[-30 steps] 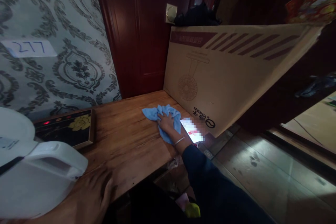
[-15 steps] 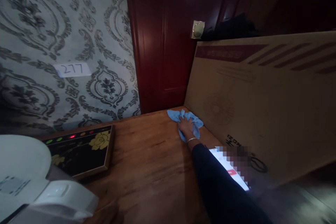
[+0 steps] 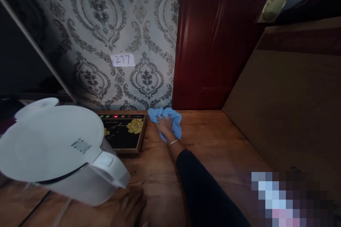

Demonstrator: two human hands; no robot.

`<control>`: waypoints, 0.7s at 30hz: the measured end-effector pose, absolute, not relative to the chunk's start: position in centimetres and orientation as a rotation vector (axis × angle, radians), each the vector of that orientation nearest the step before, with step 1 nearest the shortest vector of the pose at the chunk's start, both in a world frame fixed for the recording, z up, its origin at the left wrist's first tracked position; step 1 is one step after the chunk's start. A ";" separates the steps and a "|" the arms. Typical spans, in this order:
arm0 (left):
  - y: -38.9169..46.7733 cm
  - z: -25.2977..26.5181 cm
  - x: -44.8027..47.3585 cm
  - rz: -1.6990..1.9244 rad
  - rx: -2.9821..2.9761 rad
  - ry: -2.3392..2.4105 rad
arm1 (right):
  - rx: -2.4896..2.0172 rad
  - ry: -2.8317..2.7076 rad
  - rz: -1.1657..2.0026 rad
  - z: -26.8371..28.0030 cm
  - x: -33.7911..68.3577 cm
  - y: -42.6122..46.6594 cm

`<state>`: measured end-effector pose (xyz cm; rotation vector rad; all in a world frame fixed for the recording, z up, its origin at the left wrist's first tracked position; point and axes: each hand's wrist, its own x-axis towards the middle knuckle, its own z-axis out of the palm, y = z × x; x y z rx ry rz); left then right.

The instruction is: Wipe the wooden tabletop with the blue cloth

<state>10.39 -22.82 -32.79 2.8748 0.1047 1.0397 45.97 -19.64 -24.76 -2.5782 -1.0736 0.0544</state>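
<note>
My right hand (image 3: 165,126) presses a crumpled light-blue cloth (image 3: 176,117) onto the wooden tabletop (image 3: 157,181), close to the wall and just right of the black hot plate. The fingers are bent over the cloth, and a thin bracelet circles the wrist. Low in the picture, in shadow, my left hand (image 3: 130,205) rests on the wood with its fingers stretched out and nothing in it. It is nearest to the white kettle (image 3: 80,170), which stands on the left with its lid down.
The black hot plate (image 3: 122,134) has gold flowers and a lit red display. A large cardboard box (image 3: 287,95) flanks the table on the right, before a dark red door (image 3: 202,42). A label reading 277 (image 3: 123,60) is on the patterned wall. A cable (image 3: 34,209) runs beneath the kettle.
The view has swung left. My right hand has slid the cloth leftward along the back edge, from beside the box to beside the hot plate. My left hand now shows more plainly.
</note>
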 end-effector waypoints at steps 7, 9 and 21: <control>-25.5 -27.2 10.4 0.953 2.843 0.189 | -2.489 -1.240 0.100 -24.1 41.3 -18.6; -25.9 -26.7 10.5 0.929 2.820 0.204 | -2.483 -1.275 0.104 -24.2 40.7 -19.9; -26.5 -26.7 11.0 0.916 2.651 0.202 | -2.451 -1.459 0.078 -24.4 31.2 -28.4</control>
